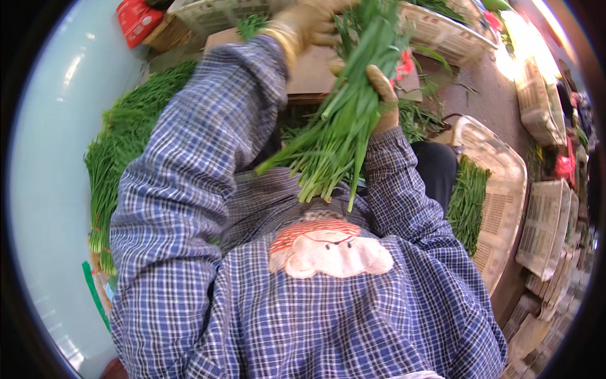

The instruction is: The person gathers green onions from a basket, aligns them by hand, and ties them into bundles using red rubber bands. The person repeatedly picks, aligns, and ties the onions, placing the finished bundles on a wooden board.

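Note:
A loose bunch of long green leafy stalks, like Chinese chives, is held by my right hand in a worn, light-coloured glove. The cut ends hang towards my lap, and the leaves run up past the top of the view. My left hand, also gloved, is blurred just left of the upper leaves, fingers apart; whether it touches them cannot be told. Behind the bunch lies a brown board. Something red shows beside my right thumb. Tied green bundles are piled to the left.
At the right, a pale plastic crate holds green bundles. More crates stand at the top and far right. Loose leaves lie beyond my right forearm. A red bag is at the upper left, near a pale smooth surface.

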Demonstrator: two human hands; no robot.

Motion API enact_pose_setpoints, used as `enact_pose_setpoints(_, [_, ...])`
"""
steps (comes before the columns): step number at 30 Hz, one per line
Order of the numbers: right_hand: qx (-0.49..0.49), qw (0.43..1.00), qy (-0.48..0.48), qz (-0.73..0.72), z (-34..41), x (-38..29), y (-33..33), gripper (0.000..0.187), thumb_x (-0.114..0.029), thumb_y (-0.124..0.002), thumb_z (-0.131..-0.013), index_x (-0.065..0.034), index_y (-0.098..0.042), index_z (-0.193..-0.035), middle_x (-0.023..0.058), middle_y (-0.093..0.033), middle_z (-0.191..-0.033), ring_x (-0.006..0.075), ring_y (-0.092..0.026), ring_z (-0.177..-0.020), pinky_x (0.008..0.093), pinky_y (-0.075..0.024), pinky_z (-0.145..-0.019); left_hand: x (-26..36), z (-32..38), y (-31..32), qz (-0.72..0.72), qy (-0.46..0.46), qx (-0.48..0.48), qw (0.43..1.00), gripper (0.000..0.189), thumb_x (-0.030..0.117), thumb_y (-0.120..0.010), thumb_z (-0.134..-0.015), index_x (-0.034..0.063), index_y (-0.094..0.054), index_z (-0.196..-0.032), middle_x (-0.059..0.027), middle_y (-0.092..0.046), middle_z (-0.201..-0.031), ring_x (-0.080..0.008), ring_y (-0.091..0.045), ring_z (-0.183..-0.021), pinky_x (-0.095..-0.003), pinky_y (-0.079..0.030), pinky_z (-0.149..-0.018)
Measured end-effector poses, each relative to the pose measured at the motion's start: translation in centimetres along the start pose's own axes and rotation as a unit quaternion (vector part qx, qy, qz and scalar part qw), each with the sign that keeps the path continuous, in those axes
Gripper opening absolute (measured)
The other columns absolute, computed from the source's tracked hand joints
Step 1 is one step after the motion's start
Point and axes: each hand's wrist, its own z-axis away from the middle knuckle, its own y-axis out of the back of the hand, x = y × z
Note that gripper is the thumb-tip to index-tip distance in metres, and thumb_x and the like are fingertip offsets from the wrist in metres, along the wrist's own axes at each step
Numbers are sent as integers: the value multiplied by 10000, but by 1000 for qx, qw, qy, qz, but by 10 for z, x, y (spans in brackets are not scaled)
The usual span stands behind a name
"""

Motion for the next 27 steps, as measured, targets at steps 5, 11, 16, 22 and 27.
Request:
enact_pose_setpoints(5, [56, 982, 167, -74, 28, -43, 65, 618, -365, -584, -941, 164, -502, -1250, 242, -681, -1080, 285, -714, -889, 403, -621, -782, 2, 84, 27, -152, -60, 396, 904, 511, 428, -381, -1025, 61, -506, -1357, -167, -583, -1321, -295, -594, -1185, -453, -460, -1030])
enact_pose_setpoints(11, [93, 963, 243, -72, 39, -45, 80, 473, -304, -618, -923, 98, -572, -1168, 276, -677, -1045, 309, -713, -814, 411, -630, -694, -65, 154, -44, -115, 36, 260, 958, 589, 477, -520, -972, 30, -502, -1354, -183, -612, -1261, -255, -583, -1203, -380, -501, -987])
enact_pose_setpoints(16, [97, 969, 216, -64, 36, -40, 74, 349, -253, -636, -915, 68, -633, -1051, 240, -704, -929, 307, -711, -726, 410, -629, -642, -88, 167, -136, -125, 55, 165, 977, 991, 627, -648, -817, 77, -248, -1538, -192, -407, -1490, -308, -387, -1388, -425, -336, -1122])
enact_pose_setpoints(22, [84, 979, 185, -15, 29, -23, 76, 410, -275, -652, -909, 108, -635, -1051, 246, -705, -971, 283, -722, -749, 375, -629, -644, -64, 163, -122, -462, 28, 132, 877, 986, 621, -676, -784, 34, -336, -1499, -205, -374, -1520, -322, -321, -1436, -414, -253, -1168])
enact_pose_setpoints(27, [245, 964, 103, -18, 23, 4, 64, 302, -245, -671, -886, 29, -668, -1013, 182, -723, -913, 258, -717, -715, 390, -622, -660, -77, 140, -112, -493, 182, -3, 851, 1064, 680, -656, -782, 5, -279, -1512, -277, -398, -1477, -364, -367, -1402, -380, -294, -1145])
